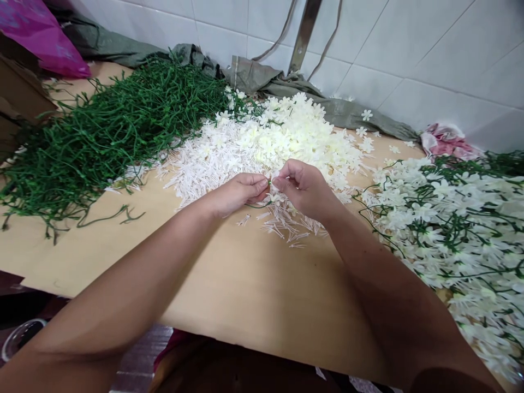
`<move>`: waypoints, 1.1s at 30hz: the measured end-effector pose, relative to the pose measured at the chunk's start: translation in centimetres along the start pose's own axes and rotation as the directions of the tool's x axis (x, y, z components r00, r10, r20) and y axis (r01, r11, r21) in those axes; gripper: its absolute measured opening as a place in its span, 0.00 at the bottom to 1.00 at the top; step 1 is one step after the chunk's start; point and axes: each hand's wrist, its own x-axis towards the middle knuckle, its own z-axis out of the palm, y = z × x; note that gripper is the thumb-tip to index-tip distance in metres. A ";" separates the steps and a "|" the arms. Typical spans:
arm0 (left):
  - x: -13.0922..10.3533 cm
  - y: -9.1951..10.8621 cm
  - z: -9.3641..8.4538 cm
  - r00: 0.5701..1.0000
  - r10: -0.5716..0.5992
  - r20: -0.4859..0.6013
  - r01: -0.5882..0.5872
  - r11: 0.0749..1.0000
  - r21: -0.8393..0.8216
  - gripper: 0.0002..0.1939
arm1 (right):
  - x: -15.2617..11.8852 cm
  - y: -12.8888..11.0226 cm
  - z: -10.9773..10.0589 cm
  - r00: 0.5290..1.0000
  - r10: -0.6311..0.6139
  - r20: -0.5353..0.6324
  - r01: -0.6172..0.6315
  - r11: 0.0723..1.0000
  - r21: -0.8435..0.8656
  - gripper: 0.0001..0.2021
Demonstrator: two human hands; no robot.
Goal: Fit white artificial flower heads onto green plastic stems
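Observation:
My left hand (242, 193) pinches a thin green stem (258, 206) whose tip shows between finger and thumb. Close against it, the fingers of my right hand (301, 185) are pressed together on a small white piece, mostly hidden by the fingertips. Both hands are over the front edge of a pile of white stamen-like pieces (204, 166). Behind them lies a heap of loose white and pale yellow petals (295, 128). Tangled green plastic stems (123, 117) are heaped at the left. Flowers joined to green stems (446, 218) cover the right side.
The hands work above a tan board (237, 284). Grey-green cloth (344, 112) runs along the tiled wall (409, 49). A cardboard box (20, 82) and a pink bag (45, 38) stand at the back left; a red-and-white bundle (446, 142) lies back right.

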 end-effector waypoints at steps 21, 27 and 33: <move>0.0 -0.4 -0.1 0.996 -0.093 -0.012 0.094 0.993 0.069 0.21 | -0.4 1.3 1.5 0.972 0.202 0.117 -0.229 0.920 0.318 0.17; 0.1 -0.8 0.0 0.995 -0.097 -0.023 0.099 0.988 0.119 0.21 | -0.4 1.4 1.3 0.959 0.233 0.160 -0.275 0.904 0.328 0.20; 0.4 0.2 0.7 0.994 -0.054 -0.097 0.054 0.999 -0.004 0.18 | 0.2 1.6 0.7 0.965 0.245 0.096 -0.259 0.810 0.527 0.20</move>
